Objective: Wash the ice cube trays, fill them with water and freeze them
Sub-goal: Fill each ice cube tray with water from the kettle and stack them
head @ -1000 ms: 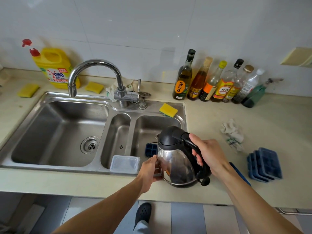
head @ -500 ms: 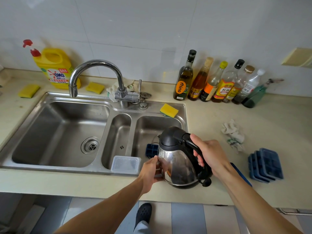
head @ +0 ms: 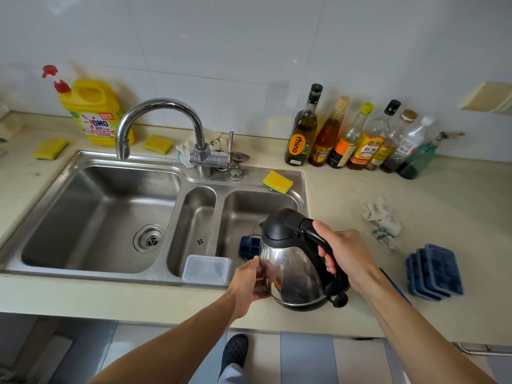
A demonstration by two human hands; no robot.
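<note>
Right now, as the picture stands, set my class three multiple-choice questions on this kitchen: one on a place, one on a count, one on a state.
1. Where is the stack of blue ice cube trays?
A in the big basin
B on the counter right of the sink
C on the floor

2. How many yellow sponges show?
A one
B three
C five

3. What does the right hand do to the kettle?
A grips its black handle
B lies flat on its lid
C stays off it

Answers:
1 B, the stack lies on the counter, outside the sink.
2 B, two lie on the counter and one on the sink's rim.
3 A, its fingers curl round the handle.
</note>
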